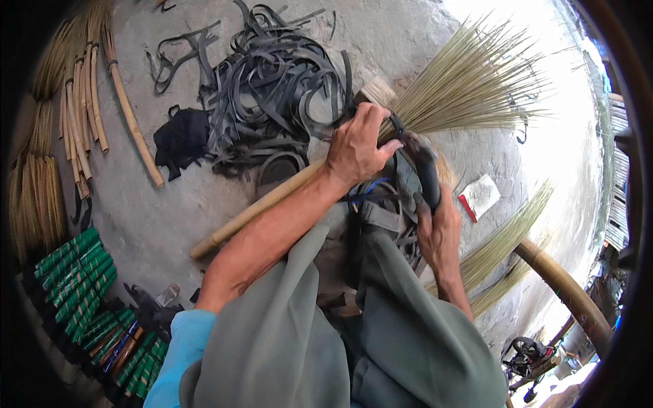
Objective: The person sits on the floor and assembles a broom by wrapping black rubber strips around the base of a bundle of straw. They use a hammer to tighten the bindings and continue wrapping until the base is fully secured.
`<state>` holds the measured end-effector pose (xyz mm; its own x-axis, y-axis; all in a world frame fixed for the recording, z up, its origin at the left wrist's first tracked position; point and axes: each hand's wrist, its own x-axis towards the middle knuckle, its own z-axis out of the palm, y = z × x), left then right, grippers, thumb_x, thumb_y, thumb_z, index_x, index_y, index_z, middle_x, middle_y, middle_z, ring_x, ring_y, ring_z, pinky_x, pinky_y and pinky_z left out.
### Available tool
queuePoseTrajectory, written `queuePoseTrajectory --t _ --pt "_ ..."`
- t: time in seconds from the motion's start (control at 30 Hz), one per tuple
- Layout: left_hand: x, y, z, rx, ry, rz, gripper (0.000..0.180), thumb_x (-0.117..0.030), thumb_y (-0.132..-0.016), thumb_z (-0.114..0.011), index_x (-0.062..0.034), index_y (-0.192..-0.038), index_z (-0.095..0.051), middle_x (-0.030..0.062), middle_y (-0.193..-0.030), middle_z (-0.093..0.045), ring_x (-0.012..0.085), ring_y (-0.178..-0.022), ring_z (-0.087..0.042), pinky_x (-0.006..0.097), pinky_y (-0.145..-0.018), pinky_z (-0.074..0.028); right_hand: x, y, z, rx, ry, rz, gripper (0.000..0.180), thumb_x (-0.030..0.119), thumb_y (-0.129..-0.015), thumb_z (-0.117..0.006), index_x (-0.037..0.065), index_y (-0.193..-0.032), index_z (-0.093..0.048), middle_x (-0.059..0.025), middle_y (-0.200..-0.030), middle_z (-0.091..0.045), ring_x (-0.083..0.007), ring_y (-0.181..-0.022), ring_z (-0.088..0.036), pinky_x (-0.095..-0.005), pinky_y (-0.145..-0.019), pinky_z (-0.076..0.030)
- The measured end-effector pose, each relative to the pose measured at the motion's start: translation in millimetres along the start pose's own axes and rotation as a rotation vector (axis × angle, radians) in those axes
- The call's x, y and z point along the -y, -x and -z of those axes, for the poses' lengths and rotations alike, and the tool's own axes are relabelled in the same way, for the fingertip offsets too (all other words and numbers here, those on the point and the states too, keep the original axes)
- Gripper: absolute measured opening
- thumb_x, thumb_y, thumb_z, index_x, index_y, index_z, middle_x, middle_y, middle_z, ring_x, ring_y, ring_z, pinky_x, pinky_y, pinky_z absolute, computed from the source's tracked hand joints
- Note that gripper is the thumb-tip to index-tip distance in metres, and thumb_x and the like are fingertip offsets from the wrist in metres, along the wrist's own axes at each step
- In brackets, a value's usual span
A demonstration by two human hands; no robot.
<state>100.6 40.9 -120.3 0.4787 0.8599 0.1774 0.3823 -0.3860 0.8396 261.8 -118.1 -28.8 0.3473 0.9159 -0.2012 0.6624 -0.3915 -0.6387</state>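
A broom lies slantwise before me, its bamboo handle [255, 211] running under my left forearm and its straw bristles [469, 85] fanned out to the far right. My left hand [360, 146] is closed at the broom's neck, thumb and fingers on a black rubber strip [396, 124] there. Close by on the right, my right hand [441, 228] is wrapped round a dark, thick, curved tool handle [426, 173]. Its upper end meets the neck; what kind of tool it is I cannot make out. Sandalled feet partly show between my knees.
Black rubber strips [272, 88] lie heaped beyond my left hand, beside a black cloth [182, 139]. A wooden block [376, 93] sits behind the broom's neck. Bamboo-handled brooms [85, 109] and green-wrapped sticks [78, 272] lie left. Loose straw [507, 238] and a bamboo pole [564, 285] are right.
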Motion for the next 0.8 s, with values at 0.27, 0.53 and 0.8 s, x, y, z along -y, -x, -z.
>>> queuePoseTrajectory --t 0.27,0.53,0.8 --pt "4 -7 10 0.044 -0.046 0.153 0.068 -0.035 -0.089 -0.093 -0.0052 -0.140 -0.058 0.0236 -0.126 -0.071 0.0505 -0.115 -0.071 0.058 -0.095 -0.059 -66 -14 -34 -0.038 -0.002 0.021 0.026 0.015 -0.108 -0.069 0.003 -0.128 -0.058 -0.0329 -0.095 -0.069 -0.0572 -0.089 -0.069 -0.0563 -0.075 -0.055" --pt "8 29 26 0.202 -0.096 0.252 0.066 -0.041 -0.091 -0.091 -0.0026 -0.137 -0.064 0.0254 -0.126 -0.074 0.0502 -0.113 -0.073 0.057 -0.094 -0.060 -120 151 -48 0.015 -0.068 -0.413 0.027 0.015 -0.106 -0.068 0.003 -0.129 -0.058 -0.0334 -0.091 -0.068 -0.0564 -0.089 -0.070 -0.0570 -0.077 -0.054" --pt "9 33 19 0.180 -0.127 0.189 0.067 -0.040 -0.092 -0.090 -0.0035 -0.138 -0.059 0.0249 -0.128 -0.070 0.0510 -0.111 -0.073 0.060 -0.089 -0.060 -38 59 -2 -0.070 0.090 -0.051 0.043 0.013 -0.104 -0.072 -0.001 -0.144 -0.062 -0.0254 -0.124 -0.070 -0.0439 -0.110 -0.070 -0.0498 -0.096 -0.057"
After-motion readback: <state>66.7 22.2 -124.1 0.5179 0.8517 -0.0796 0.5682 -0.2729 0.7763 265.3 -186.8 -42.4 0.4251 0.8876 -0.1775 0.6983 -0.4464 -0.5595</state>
